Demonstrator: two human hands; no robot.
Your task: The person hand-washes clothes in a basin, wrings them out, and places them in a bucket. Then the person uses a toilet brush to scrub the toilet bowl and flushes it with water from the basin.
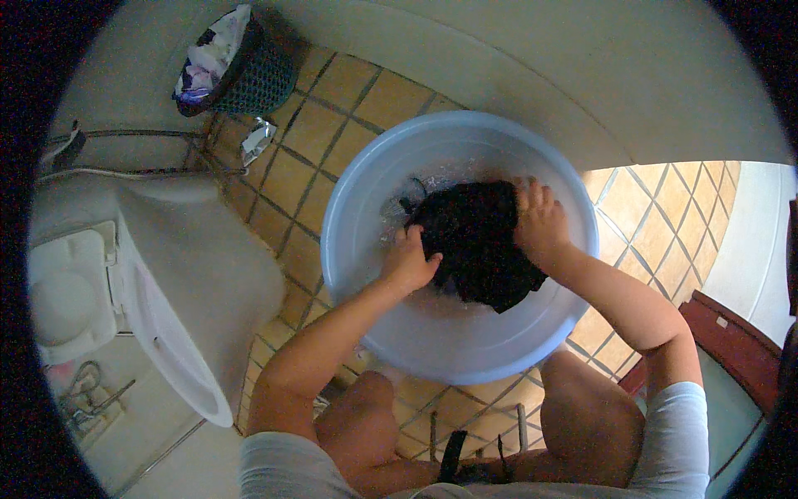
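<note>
A wide, light blue plastic basin [349, 312] stands on the tiled floor in front of me, with cloudy water inside. Black cloth [480, 243] lies bunched in its middle, and a few whitish suds show at its far left side. At the cloth's left edge is my left hand [411, 259], gripping it between thumb and fingers. My right hand [541, 218] rests on the cloth's right side with the fingers spread a little; whether it grips cannot be told. The lower part of the cloth is hidden.
A dark green mesh basket [259, 78] with crumpled refuse stands at the upper left, near a foil wrapper [257, 140] on the floor. A white toilet [168, 349] is at the left, walls [561, 50] lie beyond the basin, and a red-brown door frame [735, 337] is at the right.
</note>
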